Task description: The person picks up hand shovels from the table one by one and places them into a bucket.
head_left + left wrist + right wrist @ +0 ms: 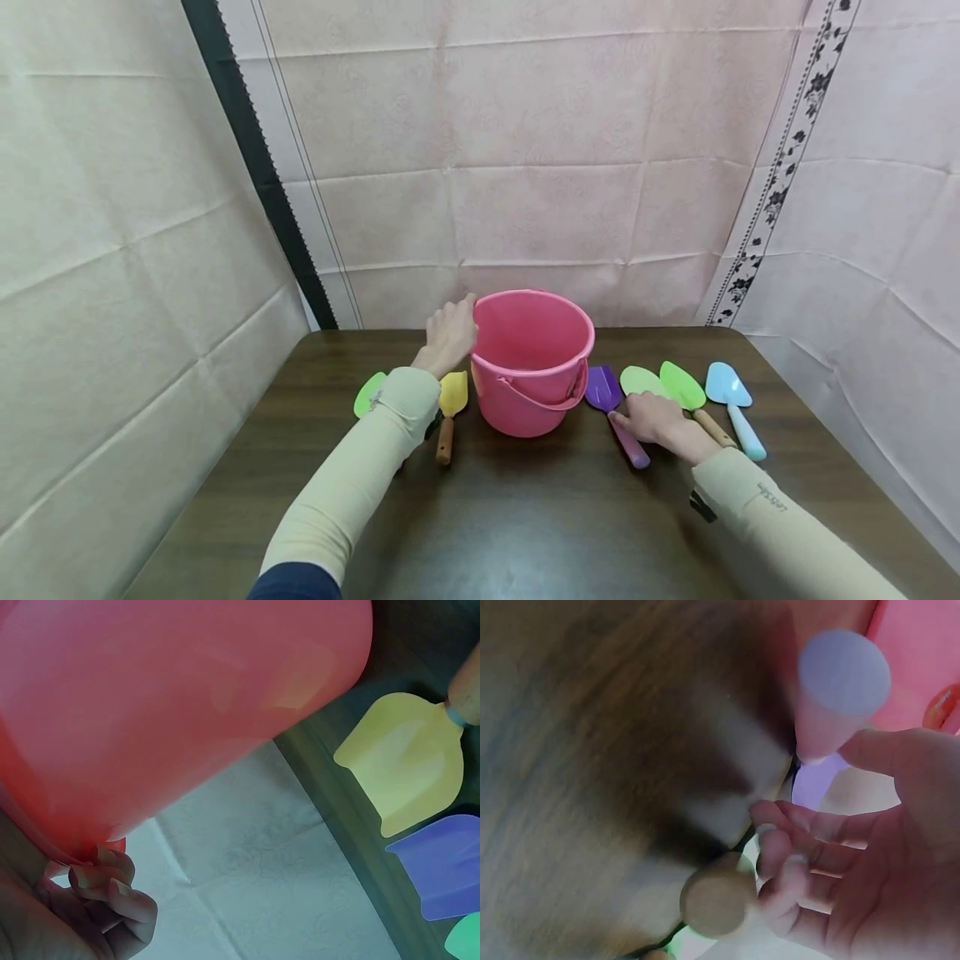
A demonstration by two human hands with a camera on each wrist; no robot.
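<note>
A pink bucket (517,404) stands on the table with its handle hanging down the front. My left hand (452,333) grips the bucket's rim on its left side, fingers curled at the edge in the left wrist view. Right of the bucket lies a purple shovel (602,387) with a pinkish handle. My right hand (660,421) is over the shovels there, its thumb right at the purple shovel's handle and its other fingers loosely bent. Beside this hand lie a pale green shovel (642,381) and a green shovel (682,385) with a wooden handle.
A light blue shovel (726,385) lies at the far right. On the left are a yellow shovel (453,393), a green shovel (367,395) partly behind my forearm, and another purple shovel (442,862). Cloth hangs behind the brown table (510,533) and along both sides.
</note>
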